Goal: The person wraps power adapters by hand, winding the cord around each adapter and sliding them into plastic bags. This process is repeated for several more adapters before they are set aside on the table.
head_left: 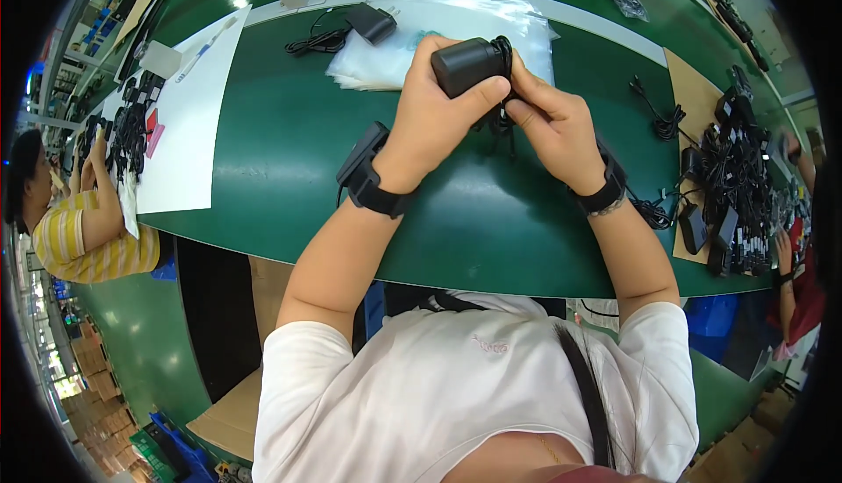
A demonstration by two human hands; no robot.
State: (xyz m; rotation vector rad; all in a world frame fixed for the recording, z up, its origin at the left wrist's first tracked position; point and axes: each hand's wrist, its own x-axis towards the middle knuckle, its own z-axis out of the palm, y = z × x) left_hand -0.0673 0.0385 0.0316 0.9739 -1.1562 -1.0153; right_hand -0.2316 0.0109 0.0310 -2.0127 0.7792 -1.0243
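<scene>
My left hand (434, 101) grips a black power adapter (465, 65) above the far half of the green table (298, 176). The adapter's black cable (502, 55) is bundled against its right end. Around that bundle the fingers of my right hand (554, 123) are closed, thumb and forefinger near each other. Some cable hangs down between the two hands. Behind them lies a stack of clear plastic bags (373, 66). Another black adapter (372, 24) rests on its left corner, with its coiled cable (317, 42) beside it.
On the right, a large pile of black adapters and cables (732, 176) covers a brown cardboard sheet (693, 88). A white sheet (197, 132) lies at the left, where a person in a striped shirt (88, 228) sits. Another person's arm (783, 259) shows at the far right.
</scene>
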